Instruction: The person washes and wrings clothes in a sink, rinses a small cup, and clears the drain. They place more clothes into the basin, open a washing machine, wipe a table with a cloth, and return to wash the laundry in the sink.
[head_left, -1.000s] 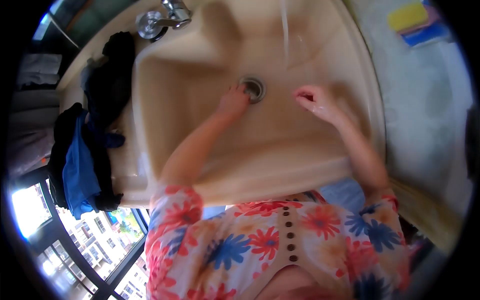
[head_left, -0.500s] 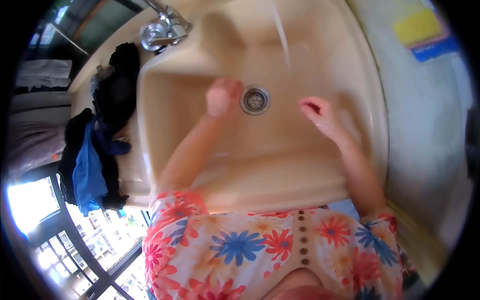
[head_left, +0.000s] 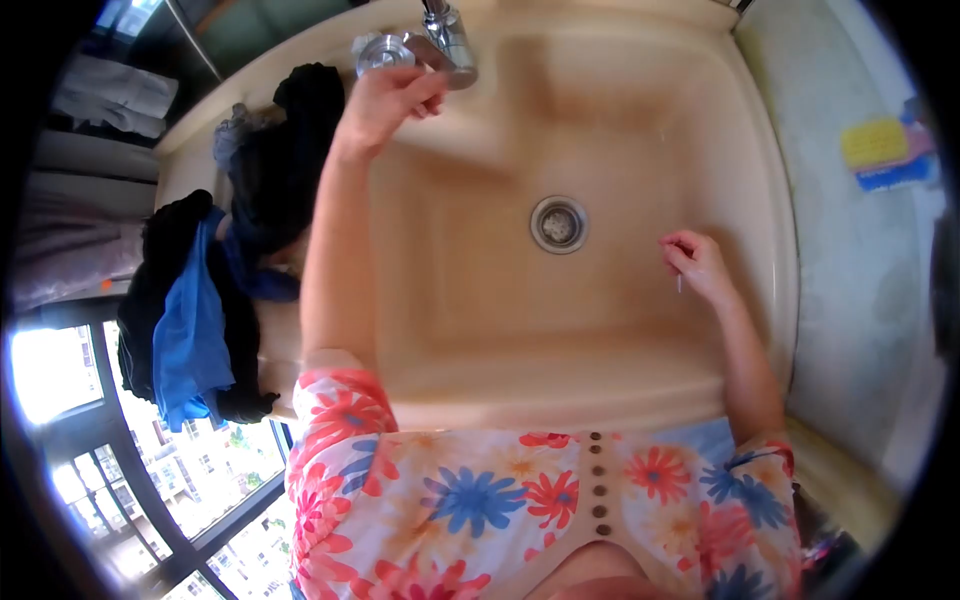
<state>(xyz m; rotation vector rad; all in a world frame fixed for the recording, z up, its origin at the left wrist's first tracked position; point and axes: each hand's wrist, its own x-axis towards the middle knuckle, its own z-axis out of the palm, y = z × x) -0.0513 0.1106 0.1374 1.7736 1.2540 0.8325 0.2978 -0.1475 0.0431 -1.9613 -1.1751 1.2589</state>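
My left hand (head_left: 385, 108) is up at the back left of the sink, right at the chrome faucet (head_left: 447, 45). Its fingers are loosely bent and slightly apart, with nothing in them, and they overlap the spout and the round clear knob (head_left: 385, 52) in this view. Low over the right side of the beige sink basin (head_left: 480, 290) is my right hand (head_left: 702, 265), its fingers curled in and empty. A thin bright drip shows just under its fingers. The metal drain (head_left: 558, 224) lies uncovered between the hands, and the basin floor looks wet.
Dark clothes (head_left: 285, 170) and a blue garment (head_left: 190, 330) are heaped on the left ledge, some hanging over its edge. A yellow and blue sponge (head_left: 880, 150) lies on the pale counter (head_left: 830, 270) at right. A window (head_left: 200, 460) is at the lower left.
My left hand has moved from beside the drain up to the faucet. My right hand has curled more and sits slightly lower. The view has shifted somewhat to the left.
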